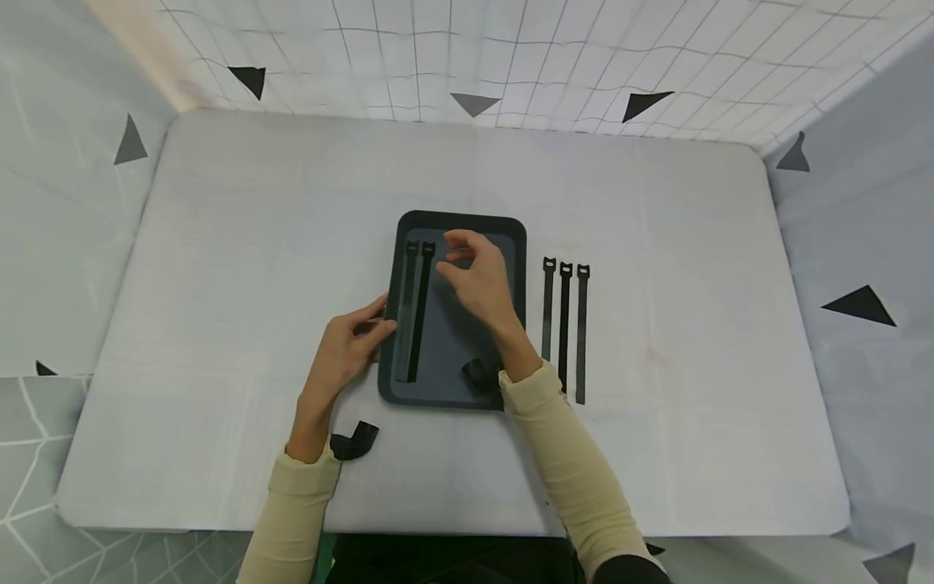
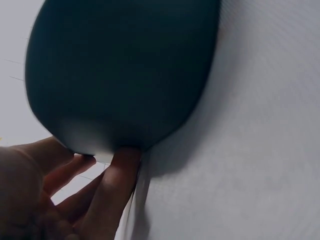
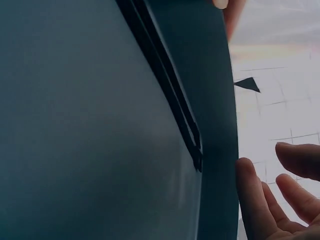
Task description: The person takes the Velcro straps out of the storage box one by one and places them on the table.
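Observation:
A dark grey rectangular tray (image 1: 452,399) lies on the table. My left hand (image 1: 350,345) grips its left edge, thumb at the rim and the other fingers along the outer side; the left wrist view shows these fingers at the dark tray wall (image 2: 125,85). Two black cable straps with slotted heads lie lengthwise inside the tray, a left strap (image 1: 406,316) and a right strap (image 1: 422,316). Over the tray, just right of the strap heads, my right hand (image 1: 477,276) hovers with loosely bent fingers and nothing between them. The right wrist view shows its fingers (image 3: 255,200) apart.
Right of the tray, three more black straps lie side by side on the white table (image 1: 693,365): a left one (image 1: 548,312), a middle one (image 1: 565,324) and a right one (image 1: 581,332). A black angled piece (image 1: 355,440) shows beside the left wrist, another (image 1: 477,375) beside the right.

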{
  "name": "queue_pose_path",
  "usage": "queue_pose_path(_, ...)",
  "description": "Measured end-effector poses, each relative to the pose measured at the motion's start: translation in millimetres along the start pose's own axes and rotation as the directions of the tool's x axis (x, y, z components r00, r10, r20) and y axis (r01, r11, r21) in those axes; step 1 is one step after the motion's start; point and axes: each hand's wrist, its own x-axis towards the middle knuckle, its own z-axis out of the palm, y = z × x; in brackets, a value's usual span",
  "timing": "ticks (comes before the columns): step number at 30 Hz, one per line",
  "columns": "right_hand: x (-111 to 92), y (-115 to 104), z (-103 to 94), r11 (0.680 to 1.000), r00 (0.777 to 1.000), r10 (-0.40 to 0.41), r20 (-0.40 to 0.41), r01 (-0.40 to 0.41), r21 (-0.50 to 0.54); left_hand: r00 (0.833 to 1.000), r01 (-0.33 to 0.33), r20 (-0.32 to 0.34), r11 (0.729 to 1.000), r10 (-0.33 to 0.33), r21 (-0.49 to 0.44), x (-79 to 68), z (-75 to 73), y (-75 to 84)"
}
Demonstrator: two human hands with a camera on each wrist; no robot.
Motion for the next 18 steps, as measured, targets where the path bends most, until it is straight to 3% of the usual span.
queue_pose_path(6, 8.6, 3.4, 7.4, 0.996, 0.998, 0.059, 0.033, -0.056, -0.072, 1.0, 0.016, 0.017, 1.0, -0.016, 0.013, -6.1, -1.7, 33.4)
queue_pose_path(15, 20.9, 11.3, 17.7, 0.969, 0.99, 0.121, 0.069, -0.103, -0.226, 1.0, 0.011, 0.002, 1.0, -0.011, -0.003, 2.4, -0.4, -2.5)
queue_pose_path(18, 24.0, 14.3, 21.3, 0.959, 0.988, 0.131, 0.077, -0.107, -0.263, 1.0, -0.001, 0.001, 1.0, 0.001, -0.006, 2.7, -0.3, -6.3)
